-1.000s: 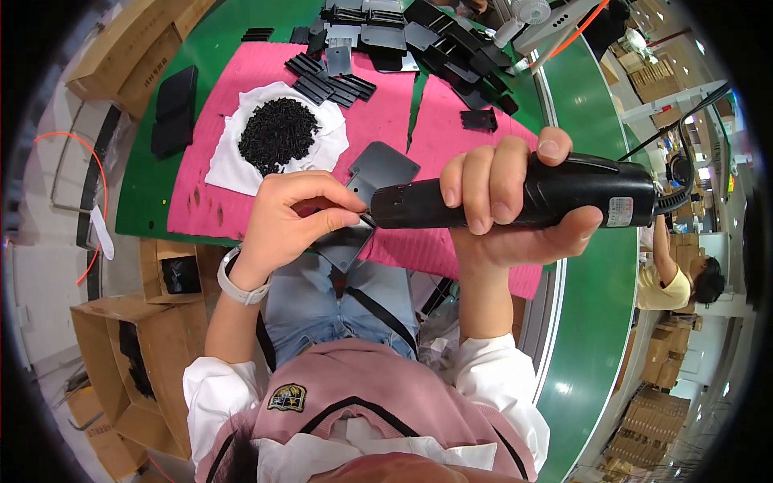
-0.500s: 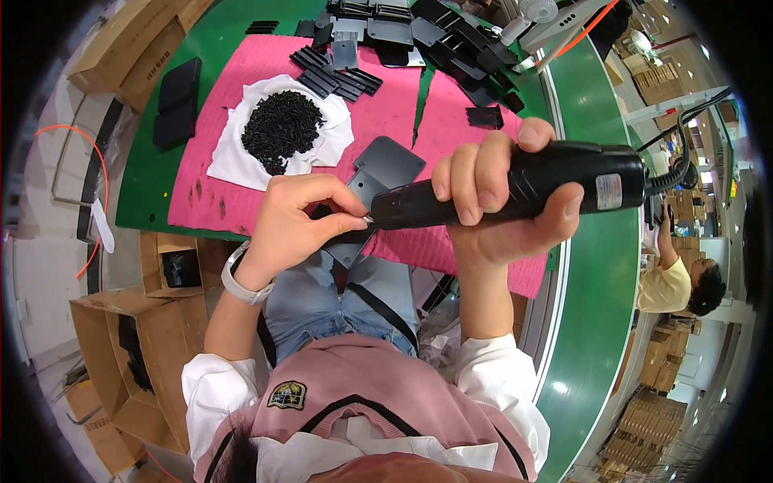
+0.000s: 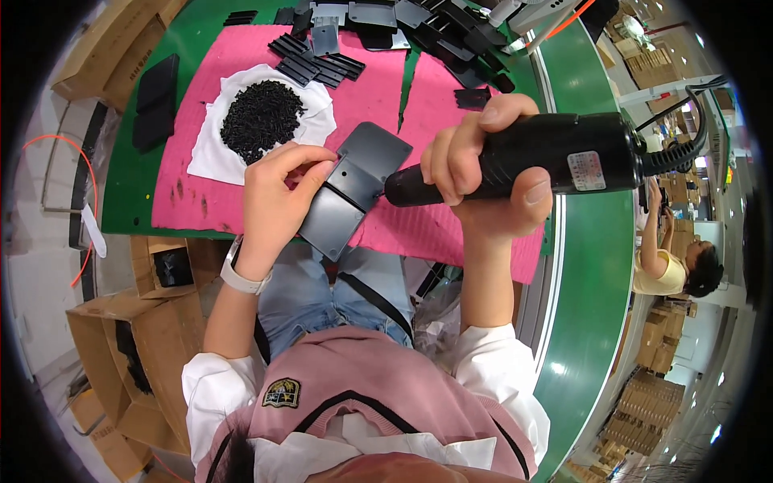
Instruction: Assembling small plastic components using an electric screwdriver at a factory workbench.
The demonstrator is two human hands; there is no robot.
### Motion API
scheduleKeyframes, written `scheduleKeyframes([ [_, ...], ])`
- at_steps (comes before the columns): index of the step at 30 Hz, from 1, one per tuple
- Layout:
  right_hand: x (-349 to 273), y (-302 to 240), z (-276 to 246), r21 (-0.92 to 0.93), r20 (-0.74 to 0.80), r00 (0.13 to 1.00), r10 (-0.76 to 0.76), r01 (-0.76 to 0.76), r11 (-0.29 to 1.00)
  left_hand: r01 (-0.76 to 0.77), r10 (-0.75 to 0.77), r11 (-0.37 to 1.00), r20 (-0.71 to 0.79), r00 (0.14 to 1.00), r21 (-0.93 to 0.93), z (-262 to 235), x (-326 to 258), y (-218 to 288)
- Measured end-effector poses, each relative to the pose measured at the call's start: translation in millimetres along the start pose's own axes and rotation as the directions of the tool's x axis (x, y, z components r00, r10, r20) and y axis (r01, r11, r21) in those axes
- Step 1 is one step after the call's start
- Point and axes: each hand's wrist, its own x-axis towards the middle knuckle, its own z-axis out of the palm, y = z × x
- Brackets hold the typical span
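My right hand (image 3: 483, 157) is wrapped round a black corded electric screwdriver (image 3: 555, 153). Its nose is down at the right edge of a dark grey plastic panel (image 3: 332, 221), which lies tilted on the pink mat's front part. A dark seam crosses the panel, and a small hole shows near it. My left hand (image 3: 278, 189) is closed, thumb and forefinger pinched at the panel's left edge. Just beyond that hand, a heap of small black screws (image 3: 262, 121) rests on a white cloth (image 3: 208, 153). Whether a screw sits under the screwdriver's tip is too small to tell.
Black slotted strips (image 3: 314, 64) and a pile of dark plastic parts (image 3: 451, 36) lie at the back of the pink mat (image 3: 451, 237). Black blocks (image 3: 155, 103) stand on the green table at left. Open cardboard boxes (image 3: 153, 354) are at lower left. Another person (image 3: 672, 262) works far right.
My left hand has moved from the screwdriver's tip to the panel's left edge. The screwdriver's nose has come down onto the panel's right edge. The view has shifted slightly.
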Motion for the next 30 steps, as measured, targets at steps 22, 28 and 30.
scheduleKeyframes([
  [22, -3.1, 8.0, 11.0, 0.076, 0.032, 0.983, 0.181, -0.183, 0.980, 0.001, -0.001, 1.000, 0.001, 1.000, -0.023, 9.9, -4.0, -0.3],
  [28, -11.7, 10.9, 18.2, -0.061, 0.050, 0.996, 0.072, -0.069, 0.996, -0.044, 0.046, 0.998, -0.032, 0.998, 0.041, 11.9, -6.7, 4.2],
  [30, -9.5, 7.2, 19.4, 0.044, 0.047, 0.991, 0.125, -0.127, 0.991, -0.063, 0.067, 0.996, -0.058, 0.996, 0.066, 11.6, -6.9, 5.4],
])
